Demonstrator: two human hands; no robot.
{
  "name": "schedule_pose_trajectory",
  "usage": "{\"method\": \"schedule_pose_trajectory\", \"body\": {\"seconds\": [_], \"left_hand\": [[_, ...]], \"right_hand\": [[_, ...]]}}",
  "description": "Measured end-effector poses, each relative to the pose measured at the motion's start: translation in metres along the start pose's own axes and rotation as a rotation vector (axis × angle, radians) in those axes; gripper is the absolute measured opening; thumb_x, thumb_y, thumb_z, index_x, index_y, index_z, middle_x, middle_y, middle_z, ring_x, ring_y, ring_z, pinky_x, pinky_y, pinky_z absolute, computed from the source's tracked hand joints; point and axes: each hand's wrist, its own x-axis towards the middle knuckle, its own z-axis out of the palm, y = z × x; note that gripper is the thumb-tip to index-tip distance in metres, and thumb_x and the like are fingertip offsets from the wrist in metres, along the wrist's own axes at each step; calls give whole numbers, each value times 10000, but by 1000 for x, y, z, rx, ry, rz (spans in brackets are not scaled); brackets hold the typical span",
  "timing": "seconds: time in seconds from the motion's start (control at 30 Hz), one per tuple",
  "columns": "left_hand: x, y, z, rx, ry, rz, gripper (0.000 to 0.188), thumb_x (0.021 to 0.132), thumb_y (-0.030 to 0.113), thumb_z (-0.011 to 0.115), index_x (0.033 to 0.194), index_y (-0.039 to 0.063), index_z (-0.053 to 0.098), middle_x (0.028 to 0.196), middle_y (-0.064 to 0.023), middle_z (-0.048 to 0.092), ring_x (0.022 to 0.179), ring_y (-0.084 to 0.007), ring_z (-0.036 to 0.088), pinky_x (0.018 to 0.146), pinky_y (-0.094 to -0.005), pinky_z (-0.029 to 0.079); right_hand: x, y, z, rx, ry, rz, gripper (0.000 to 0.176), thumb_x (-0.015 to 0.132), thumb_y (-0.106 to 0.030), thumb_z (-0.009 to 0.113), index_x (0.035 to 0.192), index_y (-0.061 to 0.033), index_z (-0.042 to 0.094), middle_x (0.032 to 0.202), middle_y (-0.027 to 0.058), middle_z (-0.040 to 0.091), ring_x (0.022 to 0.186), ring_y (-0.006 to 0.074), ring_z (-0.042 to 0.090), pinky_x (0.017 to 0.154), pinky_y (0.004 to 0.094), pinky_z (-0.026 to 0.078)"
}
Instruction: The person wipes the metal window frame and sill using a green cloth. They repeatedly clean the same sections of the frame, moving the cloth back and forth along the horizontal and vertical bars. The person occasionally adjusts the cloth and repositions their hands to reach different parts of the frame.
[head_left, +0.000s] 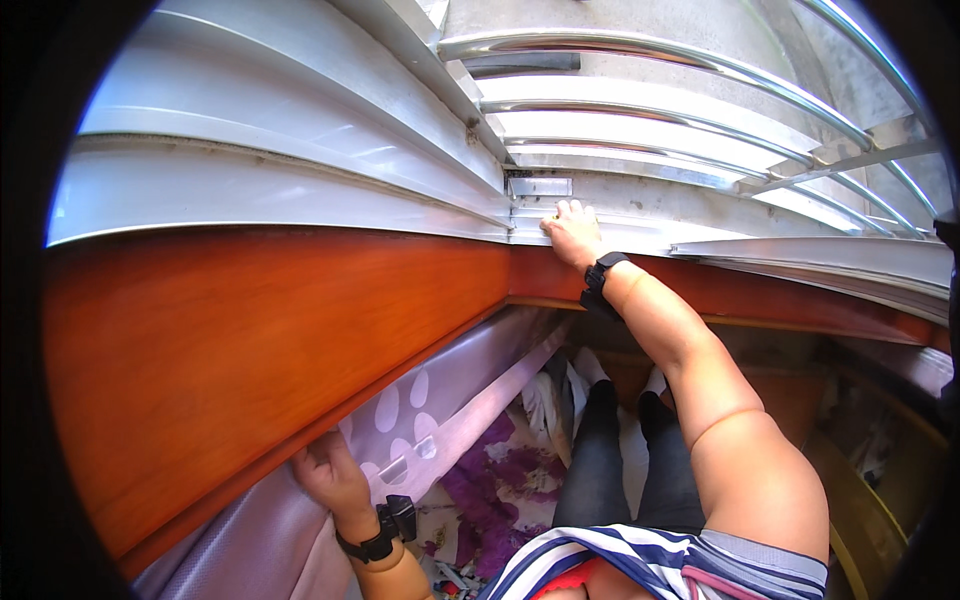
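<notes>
My right hand (574, 231) reaches out to the white window frame (637, 225) near its inner corner. Its fingers are bent down onto the sill track, and a small yellowish bit shows beneath them, too little to identify. Lower on the left, my left hand (331, 474) grips the edge of the reddish-brown wooden window trim (285, 330), the fingertips hidden behind it. A black band is strapped around each wrist. Just beyond my right hand, a small clear rectangular piece (540, 187) lies in the corner of the frame.
Shiny metal window bars (675, 52) run outside the opening. A sliding sash rail (810, 255) is at right. Mauve curtain fabric (420, 427) hangs below the wooden trim. My legs (592, 465) stand beside a purple patterned cloth (487, 487) and crumpled white fabric (544, 405).
</notes>
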Motion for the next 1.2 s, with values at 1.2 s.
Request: {"method": "schedule_pose_trajectory", "body": {"seconds": [1.2], "left_hand": [[4,0,1,-24,-17,-15,314,949,14,486,1256,-52,467,1191,-124,569,1061,-182,539,948,-289,396]], "right_hand": [[-21,93,-28,880,264,426,238,812,-133,463,929,-60,657,950,212,613,1024,388,579,901,446,449]]}}
